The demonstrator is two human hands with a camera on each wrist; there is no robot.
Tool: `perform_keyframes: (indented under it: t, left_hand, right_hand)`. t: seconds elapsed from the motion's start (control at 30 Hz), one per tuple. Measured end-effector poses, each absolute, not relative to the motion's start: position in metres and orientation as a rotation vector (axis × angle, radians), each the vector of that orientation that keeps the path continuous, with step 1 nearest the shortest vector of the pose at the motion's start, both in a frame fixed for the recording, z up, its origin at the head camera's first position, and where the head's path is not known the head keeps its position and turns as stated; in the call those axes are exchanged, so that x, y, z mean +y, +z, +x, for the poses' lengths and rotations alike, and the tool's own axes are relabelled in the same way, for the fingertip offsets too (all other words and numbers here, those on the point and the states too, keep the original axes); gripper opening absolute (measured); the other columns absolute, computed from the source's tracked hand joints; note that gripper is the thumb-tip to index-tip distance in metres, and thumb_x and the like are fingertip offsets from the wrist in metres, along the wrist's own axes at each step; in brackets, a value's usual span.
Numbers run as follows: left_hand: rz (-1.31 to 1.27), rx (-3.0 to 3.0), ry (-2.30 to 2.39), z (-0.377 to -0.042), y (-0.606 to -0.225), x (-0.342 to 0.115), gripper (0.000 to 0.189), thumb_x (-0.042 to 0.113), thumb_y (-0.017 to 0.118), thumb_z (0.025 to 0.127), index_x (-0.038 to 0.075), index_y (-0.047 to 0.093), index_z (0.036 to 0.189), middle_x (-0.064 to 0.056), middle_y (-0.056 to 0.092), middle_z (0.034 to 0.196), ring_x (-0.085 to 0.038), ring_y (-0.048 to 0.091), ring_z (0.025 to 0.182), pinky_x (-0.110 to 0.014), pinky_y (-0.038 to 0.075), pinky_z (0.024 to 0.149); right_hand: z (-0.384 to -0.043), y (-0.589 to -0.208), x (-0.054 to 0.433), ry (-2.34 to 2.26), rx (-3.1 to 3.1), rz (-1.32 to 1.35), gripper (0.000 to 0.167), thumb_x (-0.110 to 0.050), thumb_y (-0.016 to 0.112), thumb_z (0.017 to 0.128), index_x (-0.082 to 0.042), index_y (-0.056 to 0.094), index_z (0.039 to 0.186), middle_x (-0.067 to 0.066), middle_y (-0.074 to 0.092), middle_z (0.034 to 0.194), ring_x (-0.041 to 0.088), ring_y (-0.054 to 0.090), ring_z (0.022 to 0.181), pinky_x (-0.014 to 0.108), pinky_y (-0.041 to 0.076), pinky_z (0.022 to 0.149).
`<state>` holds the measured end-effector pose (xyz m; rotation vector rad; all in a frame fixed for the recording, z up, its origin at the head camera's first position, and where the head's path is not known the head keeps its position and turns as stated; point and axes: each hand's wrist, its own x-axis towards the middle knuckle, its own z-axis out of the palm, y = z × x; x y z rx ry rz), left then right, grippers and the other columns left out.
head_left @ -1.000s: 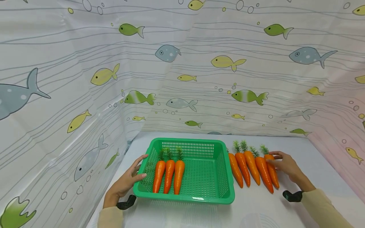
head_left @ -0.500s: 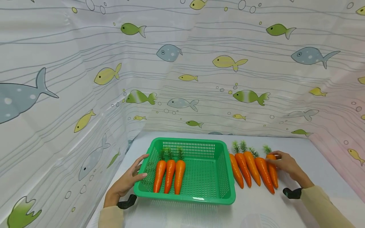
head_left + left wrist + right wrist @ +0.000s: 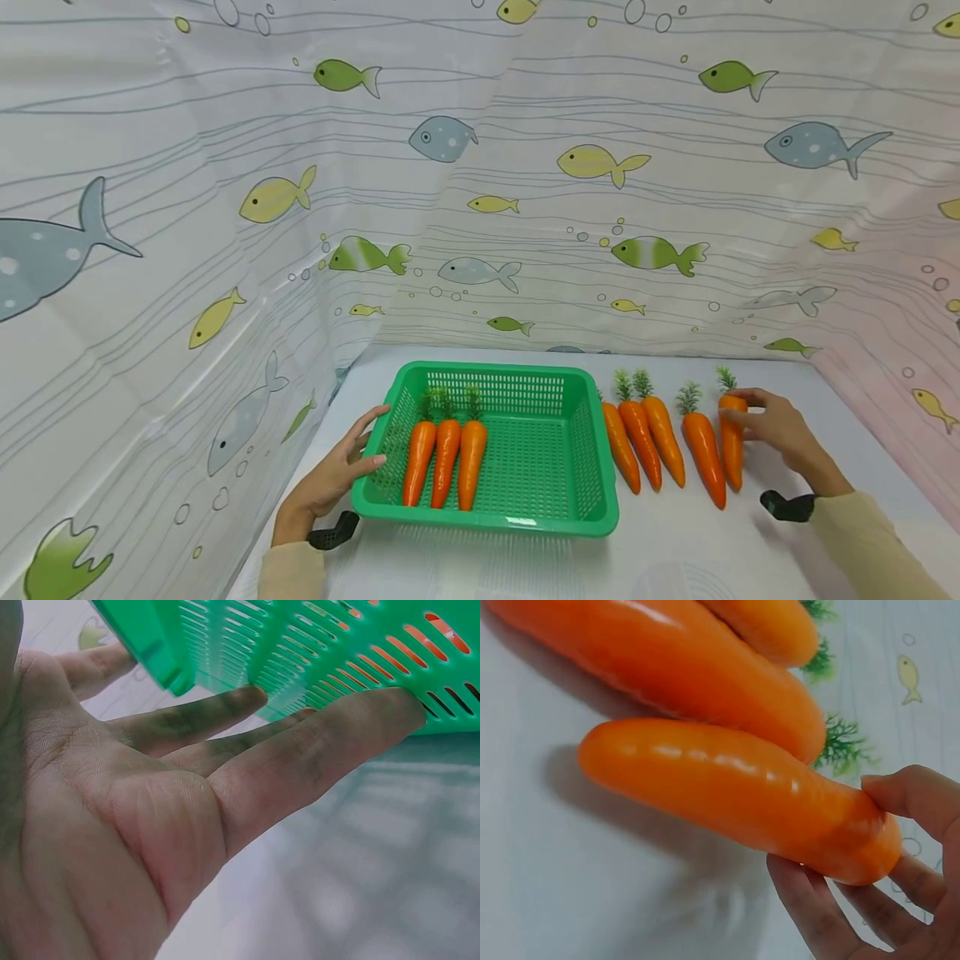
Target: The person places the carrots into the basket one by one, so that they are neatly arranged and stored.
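My right hand (image 3: 780,429) grips the thick top end of the rightmost orange carrot (image 3: 732,454), which has a green leafy tuft. In the right wrist view, thumb (image 3: 919,799) and fingers (image 3: 810,904) lie on opposite sides of that carrot (image 3: 735,787), and its shadow falls on the table. Close by on its left lies another carrot (image 3: 705,454). My left hand (image 3: 337,471) is at the left side of a green plastic basket (image 3: 487,520). In the left wrist view, its outstretched fingers (image 3: 322,754) touch the slotted outer wall.
Three carrots (image 3: 471,462) lie side by side inside the basket, toward its left. Between basket and right hand, several more carrots (image 3: 663,437) lie on the white table (image 3: 660,542). A fish-patterned curtain (image 3: 540,292) stands behind and along both sides.
My right hand has shifted right with the rightmost carrot, which is now straighter. The neighbouring carrot has also moved slightly right, widening the gap to the others. My left hand and the basket stay put.
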<state>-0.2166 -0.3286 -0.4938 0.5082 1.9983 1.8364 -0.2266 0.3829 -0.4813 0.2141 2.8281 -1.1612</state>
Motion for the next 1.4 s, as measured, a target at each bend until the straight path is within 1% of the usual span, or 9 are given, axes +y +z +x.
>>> perform_keyframes:
  t: [0.2, 0.33, 0.4, 0.5, 0.63, 0.73, 0.93, 1.2, 1.4]
  left_hand:
    - [0.515, 2.038, 1.822, -0.216, -0.495, -0.329, 0.077, 0.010, 0.055, 0.105, 0.034, 0.014, 0.165, -0.025, 0.024, 0.161, -0.050, 0.031, 0.141, -0.055, 0.046, 0.099]
    - [0.522, 2.069, 1.807, -0.214, -0.495, -0.329, 0.077, 0.010, 0.056, 0.105, 0.034, 0.015, 0.165, -0.024, 0.021, 0.163, -0.050, 0.023, 0.146, -0.059, 0.041, 0.102]
    - [0.523, 2.066, 1.808, -0.214, -0.495, -0.329, 0.077, 0.010, 0.055, 0.105, 0.033, 0.014, 0.165, -0.024, 0.021, 0.163, -0.050, 0.024, 0.145, -0.059, 0.042, 0.102]
    - [0.525, 2.042, 1.821, -0.215, -0.495, -0.330, 0.076, 0.009, 0.054, 0.105, 0.033, 0.014, 0.165, -0.026, 0.024, 0.161, -0.050, 0.034, 0.140, -0.056, 0.047, 0.097]
    - [0.528, 1.976, 1.848, -0.216, -0.495, -0.331, 0.077, 0.006, 0.052, 0.106, 0.033, 0.012, 0.165, -0.029, 0.026, 0.158, -0.047, 0.049, 0.128, -0.056, 0.054, 0.088]
    - [0.533, 1.945, 1.855, -0.217, -0.495, -0.331, 0.077, 0.005, 0.051, 0.106, 0.033, 0.010, 0.165, -0.031, 0.026, 0.157, -0.045, 0.054, 0.123, -0.057, 0.056, 0.085]
    - [0.526, 1.940, 1.856, -0.217, -0.494, -0.330, 0.078, 0.006, 0.052, 0.106, 0.033, 0.010, 0.165, -0.031, 0.026, 0.157, -0.045, 0.055, 0.122, -0.058, 0.056, 0.085]
    - [0.518, 2.042, 1.818, -0.216, -0.497, -0.330, 0.077, 0.009, 0.055, 0.105, 0.033, 0.014, 0.165, -0.026, 0.025, 0.161, -0.047, 0.039, 0.136, -0.054, 0.048, 0.096]
    - [0.523, 1.987, 1.843, -0.218, -0.498, -0.330, 0.077, 0.008, 0.054, 0.105, 0.034, 0.012, 0.165, -0.028, 0.025, 0.159, -0.044, 0.049, 0.128, -0.055, 0.054, 0.088]
  right_hand:
    - [-0.222, -0.472, 0.388, -1.176, 2.871, 0.251, 0.082, -0.052, 0.061, 0.101, 0.012, 0.039, 0.148, 0.040, 0.039, 0.142, 0.040, 0.061, 0.102, 0.051, 0.057, 0.085]
    - [-0.219, -0.463, 0.388, -1.227, 2.878, 0.261, 0.081, -0.050, 0.060, 0.102, 0.012, 0.038, 0.149, 0.040, 0.039, 0.143, 0.036, 0.066, 0.097, 0.055, 0.055, 0.088]
    - [-0.219, -0.460, 0.388, -1.261, 2.871, 0.255, 0.081, -0.050, 0.060, 0.102, 0.011, 0.038, 0.149, 0.040, 0.039, 0.144, 0.032, 0.069, 0.093, 0.056, 0.055, 0.088]
    - [-0.220, -0.458, 0.387, -1.310, 2.862, 0.231, 0.080, -0.050, 0.060, 0.102, 0.011, 0.038, 0.150, 0.039, 0.039, 0.145, 0.029, 0.070, 0.092, 0.052, 0.057, 0.087]
    - [-0.222, -0.452, 0.381, -1.357, 2.866, 0.183, 0.079, -0.049, 0.061, 0.102, 0.009, 0.039, 0.150, 0.037, 0.039, 0.146, 0.020, 0.066, 0.094, 0.041, 0.060, 0.081]
    - [-0.223, -0.446, 0.374, -1.406, 2.858, 0.145, 0.079, -0.047, 0.062, 0.102, 0.010, 0.037, 0.151, 0.036, 0.039, 0.146, 0.012, 0.064, 0.093, 0.035, 0.060, 0.078]
    - [-0.224, -0.435, 0.356, -1.494, 2.829, 0.094, 0.077, -0.045, 0.064, 0.102, 0.009, 0.038, 0.151, 0.035, 0.040, 0.146, 0.004, 0.063, 0.090, 0.031, 0.060, 0.077]
    - [-0.222, -0.422, 0.333, -1.557, 2.776, 0.018, 0.076, -0.044, 0.064, 0.102, 0.007, 0.038, 0.152, 0.031, 0.041, 0.145, 0.003, 0.062, 0.094, 0.037, 0.060, 0.082]
    - [-0.223, -0.413, 0.316, -1.588, 2.736, -0.002, 0.077, -0.045, 0.064, 0.101, 0.005, 0.037, 0.153, 0.031, 0.038, 0.149, 0.001, 0.062, 0.095, 0.030, 0.059, 0.082]
